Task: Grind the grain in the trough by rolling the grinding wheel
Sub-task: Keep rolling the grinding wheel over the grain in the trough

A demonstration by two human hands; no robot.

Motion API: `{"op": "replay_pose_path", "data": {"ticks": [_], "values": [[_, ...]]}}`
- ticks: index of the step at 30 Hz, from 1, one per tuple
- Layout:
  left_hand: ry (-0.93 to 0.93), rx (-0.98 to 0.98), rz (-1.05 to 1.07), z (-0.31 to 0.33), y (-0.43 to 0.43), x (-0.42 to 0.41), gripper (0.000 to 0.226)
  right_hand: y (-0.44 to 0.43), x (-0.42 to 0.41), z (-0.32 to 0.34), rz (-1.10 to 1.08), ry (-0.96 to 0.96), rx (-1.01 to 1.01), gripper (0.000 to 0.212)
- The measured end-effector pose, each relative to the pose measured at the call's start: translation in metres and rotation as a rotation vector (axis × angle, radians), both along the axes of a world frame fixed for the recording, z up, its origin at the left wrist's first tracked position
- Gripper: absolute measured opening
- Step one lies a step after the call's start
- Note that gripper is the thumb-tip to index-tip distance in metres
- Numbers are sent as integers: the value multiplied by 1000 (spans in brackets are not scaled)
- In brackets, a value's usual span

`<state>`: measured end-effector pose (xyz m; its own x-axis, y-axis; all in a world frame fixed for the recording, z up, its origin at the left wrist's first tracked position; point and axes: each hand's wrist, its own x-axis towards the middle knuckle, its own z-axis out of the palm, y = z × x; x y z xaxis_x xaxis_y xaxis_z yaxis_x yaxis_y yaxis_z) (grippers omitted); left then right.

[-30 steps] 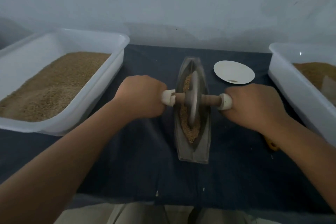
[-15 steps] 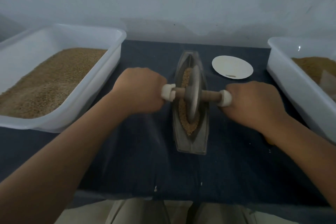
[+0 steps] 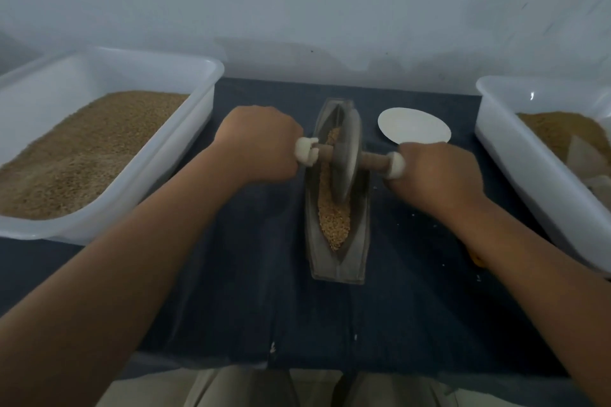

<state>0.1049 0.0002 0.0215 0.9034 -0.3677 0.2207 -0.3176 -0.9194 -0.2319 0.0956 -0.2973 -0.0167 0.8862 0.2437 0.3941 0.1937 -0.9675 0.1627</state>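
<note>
A grey boat-shaped trough [image 3: 358, 241] lies lengthwise on the dark cloth, with tan grain [image 3: 334, 225] along its groove. The grey grinding wheel [image 3: 345, 158] stands upright in the far half of the trough, on a wooden axle [image 3: 373, 161] with white end collars. My left hand [image 3: 258, 144] grips the left end of the axle. My right hand [image 3: 436, 175] grips the right end. Both fists hide the handle ends.
A white tub [image 3: 201, 116] of grain stands at the left. Another white tub [image 3: 515, 155] with brown meal stands at the right. A small white plate [image 3: 413, 124] lies behind my right hand. A yellow object [image 3: 476, 259] peeks out under my right forearm.
The wheel has rolled away from me toward the trough's far end, both hands moving with it. More grain shows in the near half of the groove.
</note>
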Motion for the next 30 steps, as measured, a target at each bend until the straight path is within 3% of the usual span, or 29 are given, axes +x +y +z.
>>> {"op": "replay_pose_path", "data": {"ticks": [4, 13, 19, 23, 30], "values": [[-134, 7, -109, -13, 14, -34, 28, -12, -44, -3, 93, 1, 26, 36], [35, -95, 108, -3, -7, 36, 26, 17, 40, 16, 5, -137, -6, 30], [145, -98, 37, -12, 10, -13, 16, 2, -8, 14, 91, -70, -41, 36], [98, -73, -8, -19, 20, -41, 18, -10, -33, 9, 143, -56, -28, 39], [71, -70, 112, 0, -7, 25, 18, 13, 37, 17, 36, -110, -30, 27]]}}
